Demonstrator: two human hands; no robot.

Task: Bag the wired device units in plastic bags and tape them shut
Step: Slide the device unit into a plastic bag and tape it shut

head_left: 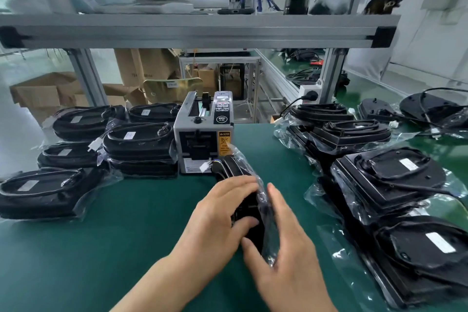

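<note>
A black wired device unit [234,167] stands on edge on the green table [114,248], partly wrapped in a clear plastic bag [264,210]. My left hand [217,213] grips the unit from the left, fingers curled over its top and side. My right hand [283,243] holds it from the right, pressing the bag's plastic against it with the thumb on the near end. The unit's white connector [204,167] sticks out at its far end, just in front of the grey tape dispenser [203,134].
Stacks of bagged black units [139,144] fill the left side of the table. More units lying in open bags [387,177] line the right edge. Unbagged units with loose cables [430,109] lie far right. An aluminium shelf frame [197,30] spans overhead.
</note>
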